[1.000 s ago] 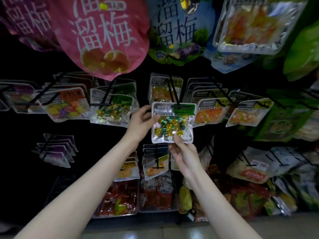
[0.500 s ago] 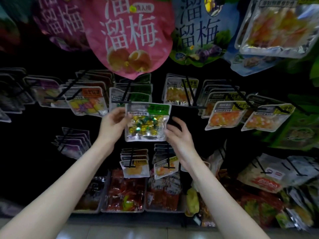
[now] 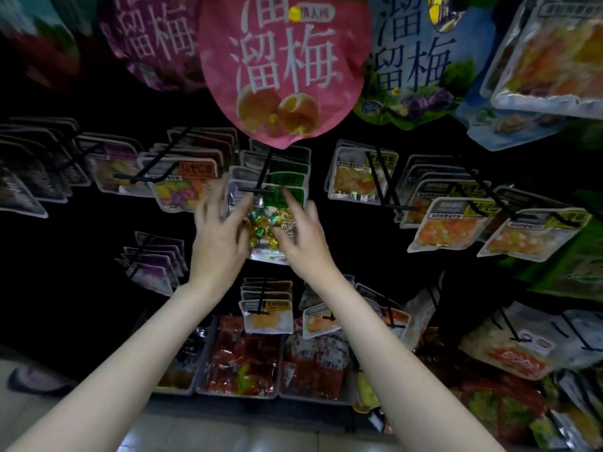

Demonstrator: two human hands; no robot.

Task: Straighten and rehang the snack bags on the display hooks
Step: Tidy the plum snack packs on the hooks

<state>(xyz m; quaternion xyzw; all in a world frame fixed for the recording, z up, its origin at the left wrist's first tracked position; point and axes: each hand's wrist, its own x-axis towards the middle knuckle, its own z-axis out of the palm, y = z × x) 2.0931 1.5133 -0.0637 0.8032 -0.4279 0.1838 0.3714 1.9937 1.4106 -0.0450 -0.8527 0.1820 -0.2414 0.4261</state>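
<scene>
On the left of the display rack, a clear pouch of mixed-colour sweets (image 3: 182,190) hangs on its own hook, untouched. Just right of it, the left hand (image 3: 219,238) has let go: a second ago it pinched the upper left corner of the green-labelled candy bag (image 3: 272,223), and now its fingers are spread and blurred with motion, resting against or just off the bag's left edge; which of the two I cannot tell. The bag itself was carried leftward from the neighbouring column and now sits at the front of the stack of matching green bags, its top at the tip of the black display hook (image 3: 257,189). The right hand (image 3: 301,236), which held the bag's bottom edge a second ago, is likewise open, fingers straight, index reaching up toward the green label. Further right, the orange-filled pouches (image 3: 357,182) hang as before. With both grips released and the bag staying up, it appears to be threaded on the hook; what probably remains is patting it flat and square with those behind.
</scene>
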